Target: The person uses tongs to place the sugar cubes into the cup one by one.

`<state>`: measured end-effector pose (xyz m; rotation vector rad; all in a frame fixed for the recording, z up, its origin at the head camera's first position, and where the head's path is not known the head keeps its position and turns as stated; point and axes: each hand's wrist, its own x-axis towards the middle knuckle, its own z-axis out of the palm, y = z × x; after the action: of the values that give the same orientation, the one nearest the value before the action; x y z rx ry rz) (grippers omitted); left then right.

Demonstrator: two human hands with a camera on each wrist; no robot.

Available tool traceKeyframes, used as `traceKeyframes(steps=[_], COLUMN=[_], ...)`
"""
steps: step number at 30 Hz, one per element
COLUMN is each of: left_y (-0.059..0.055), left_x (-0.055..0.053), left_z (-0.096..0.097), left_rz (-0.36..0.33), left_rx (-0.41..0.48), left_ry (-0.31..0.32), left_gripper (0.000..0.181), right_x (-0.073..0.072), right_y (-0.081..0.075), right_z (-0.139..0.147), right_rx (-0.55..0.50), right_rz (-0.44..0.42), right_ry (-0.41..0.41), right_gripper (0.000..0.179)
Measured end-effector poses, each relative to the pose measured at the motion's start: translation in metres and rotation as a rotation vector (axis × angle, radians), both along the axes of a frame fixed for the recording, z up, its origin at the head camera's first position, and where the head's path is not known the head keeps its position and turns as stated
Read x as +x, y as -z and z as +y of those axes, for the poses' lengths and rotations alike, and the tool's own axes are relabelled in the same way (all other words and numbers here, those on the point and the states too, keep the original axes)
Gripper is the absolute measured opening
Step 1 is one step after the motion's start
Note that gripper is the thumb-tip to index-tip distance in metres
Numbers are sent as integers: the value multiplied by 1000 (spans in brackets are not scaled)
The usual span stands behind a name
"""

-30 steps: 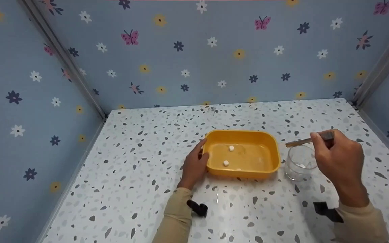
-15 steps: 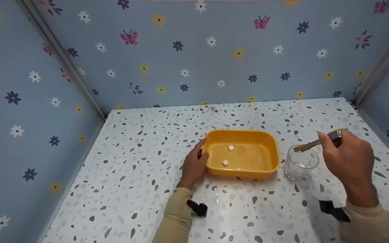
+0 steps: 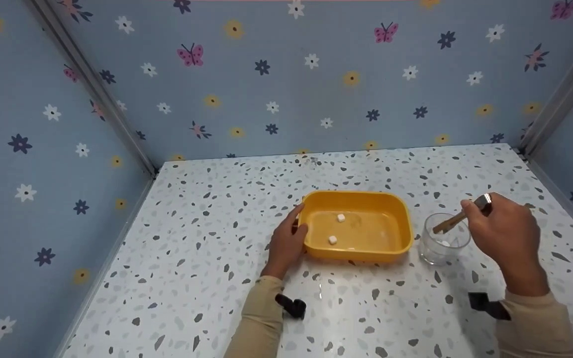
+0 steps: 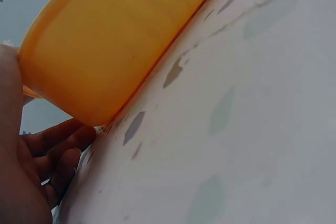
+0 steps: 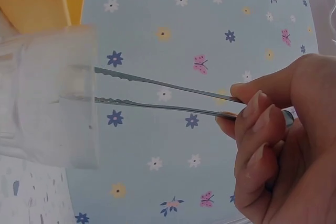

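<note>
My left hand (image 3: 286, 244) grips the left end of a yellow plastic tub (image 3: 356, 256), its thumb at the rim. In the left wrist view, several fingers curl low beside the tub's outer wall (image 4: 100, 51). Two small white cubes (image 3: 341, 218) lie apart on the tub floor. To the right stands a clear drinking glass (image 3: 430, 251) with something white at the bottom. My right hand (image 3: 508, 236) pinches metal tongs (image 3: 458, 219), whose tips reach down inside the glass. Between those tips, through the cloudy glass, a pale blocky shape shows faintly; whether it is gripped is unclear.
A white speckled table (image 3: 207, 248) lies under everything, backed by a blue flowered wall panel (image 3: 276, 79). Side panels rise at left and right. The glass stands close to the tub's right end.
The tongs have shifted right from above the gap by the tub, then tilted down into the glass. The left hand, the tub and the two cubes stay put.
</note>
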<state>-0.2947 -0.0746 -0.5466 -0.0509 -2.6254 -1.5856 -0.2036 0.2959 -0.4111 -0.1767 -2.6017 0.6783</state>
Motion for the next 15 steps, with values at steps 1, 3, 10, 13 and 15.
traceKeyframes(steps=[1,3,10,13,15], left_y=[0,0,0,0,1], left_x=[0,1,1,1,0], left_z=[0,0,-1,-1,-1], left_rz=[-1,1,0,-4,-5], left_rx=[1,2,6,2,1], left_ry=[3,7,10,9,7], left_gripper=[55,55,55,55,55], right_x=[-1,-2,-5,-6,-6], right_y=[1,2,4,6,6], right_z=[1,2,1,0,0], right_rx=[1,1,14,21,23], right_rz=[-11,-29,-84,-99,-108], right_ry=[1,5,-19,-32,-34], right_gripper=[41,41,40,40,39])
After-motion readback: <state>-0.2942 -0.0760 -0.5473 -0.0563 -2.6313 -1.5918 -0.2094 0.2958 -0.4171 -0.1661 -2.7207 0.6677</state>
